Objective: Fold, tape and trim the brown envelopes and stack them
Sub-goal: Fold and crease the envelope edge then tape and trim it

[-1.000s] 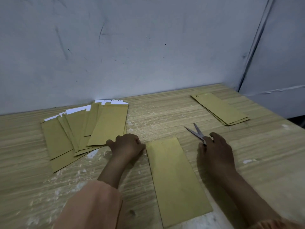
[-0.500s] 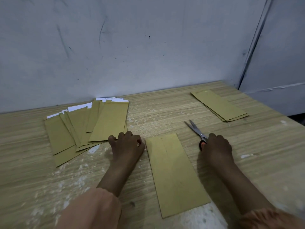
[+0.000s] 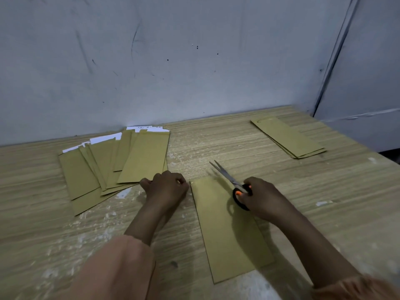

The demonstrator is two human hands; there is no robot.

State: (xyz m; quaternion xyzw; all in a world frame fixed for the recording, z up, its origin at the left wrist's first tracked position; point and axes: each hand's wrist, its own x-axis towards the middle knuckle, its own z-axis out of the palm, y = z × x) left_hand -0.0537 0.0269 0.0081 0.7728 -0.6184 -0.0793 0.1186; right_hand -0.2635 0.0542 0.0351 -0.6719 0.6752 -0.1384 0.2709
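single envelope (image 3: 229,230) lies between fanned envelopes (image 3: 112,163) left and stack (image 3: 287,137) far right.

Dim cool light, soft shadows under forearms, blurred sleeves, wide-angle bending at edges

Matt brown paper is seen in the envelope (image 3: 227,230) just beside the right hand's (image 3: 263,199) grip. Bare shiny metal blades and glossy black plastic handles with orange inserts are shown on the scissors (image 3: 232,182) held in that grip. The counter (image 3: 216,146) is covered in pale wood-grain laminate, scuffed with white patches. Soft matt cloth is worn as a sleeve (image 3: 116,271).
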